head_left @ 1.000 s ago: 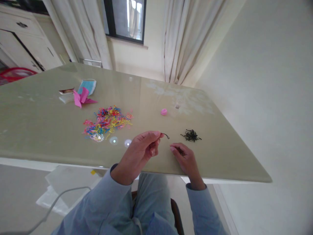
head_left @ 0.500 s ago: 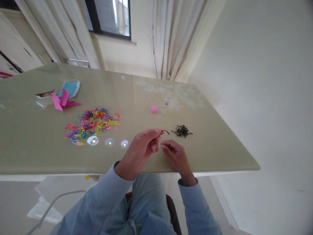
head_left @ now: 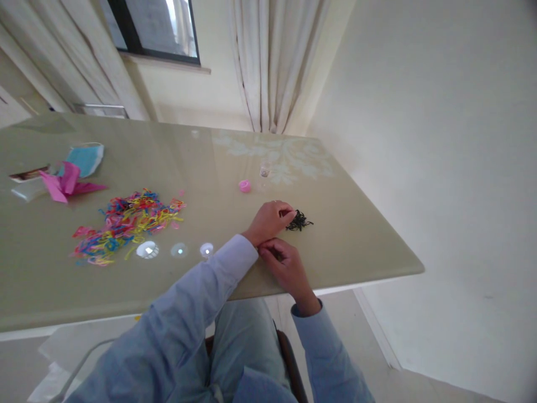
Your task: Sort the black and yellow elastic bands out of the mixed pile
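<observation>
My left hand (head_left: pixel 271 220) reaches across to a small pile of black rubber bands (head_left: pixel 299 221). Its thumb and fingertips are pinched together at the pile's left edge, and what lies between them is hidden. Just below, my right hand (head_left: pixel 287 264) is close to the left wrist, low over the table. Its fingers are curled with thumb and forefinger together; whatever they hold does not show. Left of both hands spreads a larger heap of red, blue, yellow and pink rubber bands (head_left: pixel 130 218).
Beyond the hands are a small pink ring-shaped object (head_left: pixel 244 186) and a little clear item (head_left: pixel 264 170). A pink folded paper (head_left: pixel 69 183), a blue face mask (head_left: pixel 86 159) and a plastic packet (head_left: pixel 28 191) lie far left on the glossy table (head_left: pixel 356 235). A wall rises at right.
My left hand has moved right and forward to the black pile; the black band that stuck out from its fingertips no longer shows. The right hand stays curled nearby. The view has shifted right.
</observation>
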A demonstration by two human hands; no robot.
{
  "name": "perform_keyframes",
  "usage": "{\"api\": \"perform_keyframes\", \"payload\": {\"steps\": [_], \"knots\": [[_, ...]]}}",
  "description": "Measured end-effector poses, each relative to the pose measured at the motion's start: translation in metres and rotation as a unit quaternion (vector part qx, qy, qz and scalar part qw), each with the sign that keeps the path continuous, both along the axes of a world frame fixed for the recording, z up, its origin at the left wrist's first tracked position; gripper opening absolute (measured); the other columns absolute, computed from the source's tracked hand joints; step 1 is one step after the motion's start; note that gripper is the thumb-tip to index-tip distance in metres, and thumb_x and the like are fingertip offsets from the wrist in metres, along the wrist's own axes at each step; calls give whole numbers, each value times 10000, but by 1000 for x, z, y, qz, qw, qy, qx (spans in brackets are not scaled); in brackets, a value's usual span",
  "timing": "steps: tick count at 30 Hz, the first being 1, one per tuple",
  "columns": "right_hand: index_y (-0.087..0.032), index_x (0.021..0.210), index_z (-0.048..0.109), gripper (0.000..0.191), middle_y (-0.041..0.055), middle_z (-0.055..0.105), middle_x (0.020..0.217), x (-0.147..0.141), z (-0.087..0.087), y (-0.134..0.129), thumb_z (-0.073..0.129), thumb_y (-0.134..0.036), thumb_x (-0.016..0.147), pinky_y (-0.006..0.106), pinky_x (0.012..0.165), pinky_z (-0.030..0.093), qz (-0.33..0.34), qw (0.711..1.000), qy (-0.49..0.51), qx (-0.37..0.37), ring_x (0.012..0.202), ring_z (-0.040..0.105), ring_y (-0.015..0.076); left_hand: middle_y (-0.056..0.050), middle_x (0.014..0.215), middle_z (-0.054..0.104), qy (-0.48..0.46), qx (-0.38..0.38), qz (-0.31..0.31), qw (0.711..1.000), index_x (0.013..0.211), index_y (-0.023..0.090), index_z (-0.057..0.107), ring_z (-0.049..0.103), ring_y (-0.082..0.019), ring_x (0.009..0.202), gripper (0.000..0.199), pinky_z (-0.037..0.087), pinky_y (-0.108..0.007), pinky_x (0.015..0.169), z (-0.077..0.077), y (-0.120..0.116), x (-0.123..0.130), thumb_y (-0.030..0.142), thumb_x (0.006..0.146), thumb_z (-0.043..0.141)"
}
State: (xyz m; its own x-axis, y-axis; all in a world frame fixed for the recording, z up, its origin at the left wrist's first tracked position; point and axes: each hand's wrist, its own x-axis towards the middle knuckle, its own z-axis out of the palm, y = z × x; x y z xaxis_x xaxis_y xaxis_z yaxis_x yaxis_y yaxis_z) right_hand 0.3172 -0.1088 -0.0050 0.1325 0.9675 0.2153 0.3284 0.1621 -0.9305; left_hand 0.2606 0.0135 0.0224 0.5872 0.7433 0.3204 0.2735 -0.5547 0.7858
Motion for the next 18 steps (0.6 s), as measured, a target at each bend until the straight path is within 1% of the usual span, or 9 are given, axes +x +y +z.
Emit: {"api": "perform_keyframes", "payload": {"steps": [3,5,8,10,14,18], "knots": [[-203,857,709,143,27,707,815,0,-1,0,589,-281,866,267,670,479,0,1000,10,3,732,619,161,-72,834,747,43,17,-17,999,815,153,751,638,-179,747,220,466,-286,716,-6,8,11,261,863,565],[-206,861,707,143,28,710,817,1,-2,0,587,-284,871,269,671,484,-5,1000,7,1,734,623,162,-81,853,752,70,32,-31,997,825,154,751,647,-191,776,229,471,-295,735,-11,12,15,249,869,548],[-208,861,709,140,28,713,821,1,-2,-1,594,-286,876,265,676,487,-6,1000,-3,4,738,627,160,-96,921,758,87,47,-44,994,879,151,755,660,-207,844,222,479,-309,782,-17,13,16,218,869,543],[-208,865,714,141,28,715,828,1,-2,-1,599,-288,881,264,685,488,-3,1000,-3,5,742,630,158,-106,947,757,83,48,-36,995,916,142,755,663,-211,861,222,482,-313,797,-19,13,13,210,869,549],[-201,887,719,144,30,715,837,1,-1,-2,605,-288,882,262,678,480,-5,1000,5,0,743,628,156,-100,941,755,70,41,-16,997,958,134,750,662,-198,839,222,491,-304,793,-16,11,-6,215,866,564],[-193,885,722,160,33,708,819,1,-1,-2,606,-303,879,259,649,467,-7,1000,-3,-4,716,613,152,-69,940,756,59,39,-17,997,970,152,742,661,-172,815,210,493,-278,769,-9,6,-45,214,861,574]]}}
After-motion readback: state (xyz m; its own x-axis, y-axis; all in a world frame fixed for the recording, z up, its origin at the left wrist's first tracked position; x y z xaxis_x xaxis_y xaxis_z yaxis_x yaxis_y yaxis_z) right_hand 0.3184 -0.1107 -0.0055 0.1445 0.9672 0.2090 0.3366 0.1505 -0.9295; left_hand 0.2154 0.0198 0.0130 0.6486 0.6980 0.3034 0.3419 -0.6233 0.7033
